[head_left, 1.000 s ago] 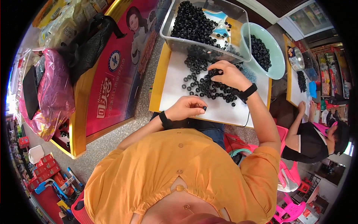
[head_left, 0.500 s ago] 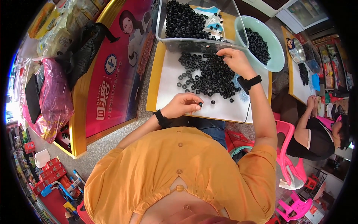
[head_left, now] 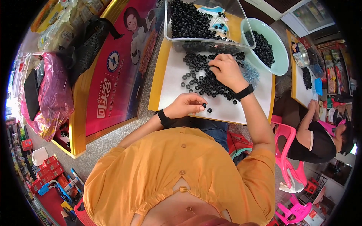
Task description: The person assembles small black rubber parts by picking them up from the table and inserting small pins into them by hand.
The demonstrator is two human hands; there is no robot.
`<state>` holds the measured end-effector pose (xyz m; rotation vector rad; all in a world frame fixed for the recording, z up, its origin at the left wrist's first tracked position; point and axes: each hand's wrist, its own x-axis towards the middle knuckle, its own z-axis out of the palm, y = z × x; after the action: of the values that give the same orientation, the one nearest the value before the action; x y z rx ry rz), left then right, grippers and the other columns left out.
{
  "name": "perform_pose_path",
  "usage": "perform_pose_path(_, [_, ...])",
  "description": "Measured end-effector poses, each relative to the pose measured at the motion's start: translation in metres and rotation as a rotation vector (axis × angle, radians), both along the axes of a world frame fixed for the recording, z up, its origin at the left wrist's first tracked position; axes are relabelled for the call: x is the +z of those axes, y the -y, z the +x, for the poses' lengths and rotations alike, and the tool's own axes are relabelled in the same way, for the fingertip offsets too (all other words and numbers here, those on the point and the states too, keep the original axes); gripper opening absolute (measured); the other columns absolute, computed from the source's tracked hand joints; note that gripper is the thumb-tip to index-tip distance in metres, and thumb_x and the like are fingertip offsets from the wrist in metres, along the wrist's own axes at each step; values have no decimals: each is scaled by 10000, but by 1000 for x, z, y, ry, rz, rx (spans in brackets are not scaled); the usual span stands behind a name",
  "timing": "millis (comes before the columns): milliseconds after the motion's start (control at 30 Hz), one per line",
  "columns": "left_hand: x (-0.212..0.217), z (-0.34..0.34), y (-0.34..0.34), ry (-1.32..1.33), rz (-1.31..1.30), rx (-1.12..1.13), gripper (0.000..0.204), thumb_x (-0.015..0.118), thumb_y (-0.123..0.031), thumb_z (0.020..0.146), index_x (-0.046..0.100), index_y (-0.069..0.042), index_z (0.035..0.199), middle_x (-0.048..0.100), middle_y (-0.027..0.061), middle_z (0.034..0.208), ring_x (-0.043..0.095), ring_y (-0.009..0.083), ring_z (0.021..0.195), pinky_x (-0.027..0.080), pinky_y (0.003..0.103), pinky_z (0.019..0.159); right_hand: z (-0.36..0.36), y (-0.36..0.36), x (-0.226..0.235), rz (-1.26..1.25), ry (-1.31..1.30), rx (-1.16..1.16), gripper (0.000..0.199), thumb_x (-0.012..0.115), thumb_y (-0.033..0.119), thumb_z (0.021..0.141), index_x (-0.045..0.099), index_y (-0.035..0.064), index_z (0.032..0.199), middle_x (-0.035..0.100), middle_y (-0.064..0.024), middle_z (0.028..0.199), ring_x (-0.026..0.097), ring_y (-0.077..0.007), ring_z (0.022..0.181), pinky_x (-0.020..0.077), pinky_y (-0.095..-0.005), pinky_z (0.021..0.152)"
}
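Note:
My left hand (head_left: 184,106) is at the near edge of the white board (head_left: 171,77), with thumb and forefinger pinching a small black ring (head_left: 204,105). One loose black ring (head_left: 209,110) lies just right of those fingertips. Farther up, my right hand (head_left: 228,71) reaches over a heap of black rings (head_left: 212,86), its fingers drawn together at the heap. Whatever its fingertips hold, if anything, is hidden. Tiny pale-blue pieces (head_left: 251,74) form a patch right of this hand.
A clear plastic bin (head_left: 211,44) with many black rings stands at the far edge. Beside it is a pale green basin (head_left: 279,62) holding more rings. A pink advertising panel (head_left: 113,86) rises at left. Another person (head_left: 315,141) sits at a table on the right.
My right hand has shifted left and slightly nearer over the heap, uncovering more pale-blue pieces. My left hand still pinches the ring in nearly the same place.

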<state>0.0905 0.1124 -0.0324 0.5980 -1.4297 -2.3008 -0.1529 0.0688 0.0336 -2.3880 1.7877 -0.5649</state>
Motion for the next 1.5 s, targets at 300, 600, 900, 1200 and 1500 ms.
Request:
perform_pose_path(300, [0, 0, 0, -46, -7, -3, 217, 709, -116, 899, 669, -32, 1095, 623, -15, 915, 576, 54, 764, 506, 217, 634, 32, 17, -22, 47, -36, 3, 99, 697, 165, 755, 746, 107, 817, 628, -78, 911, 585, -302, 981, 462, -434, 860])
perform_pose_path(600, [-5, -1, -3, -74, -4, 6, 209, 709, -129, 902, 665, -39, 1086, 641, -23, 872, 573, 39, 738, 497, 213, 607, 23, -1, 0, -10, 105, 11, 118, 705, 132, 776, 695, 71, 877, 660, -93, 1001, 588, -302, 1023, 460, -405, 917])
perform_pose_path(900, [34, -4, 11, -88, -24, 149, 225, 713, -111, 897, 672, -36, 1105, 601, -29, 798, 576, 48, 664, 488, 213, 553, 12, -61, 16, 258, 840, -293, 164, 724, 103, 849, 683, 16, 981, 685, -10, 852, 607, -75, 737, 501, -234, 685])
perform_pose_path(1200, [61, -8, 11, 65, -194, 231, 244, 719, -114, 890, 665, -30, 1112, 617, -12, 849, 593, 55, 672, 500, 215, 560, 22, -73, 8, 184, 953, -224, 170, 630, 88, 931, 710, 36, 1072, 601, -4, 877, 529, -70, 657, 430, -226, 587])
perform_pose_path(1500, [85, -13, 5, 137, -366, 301, 258, 721, -66, 874, 665, 8, 1115, 637, 47, 941, 620, 79, 689, 521, 217, 595, 39, -106, 20, 283, 1356, -162, 175, 707, 34, 873, 696, 3, 1044, 635, 7, 897, 561, -54, 766, 439, -184, 646])
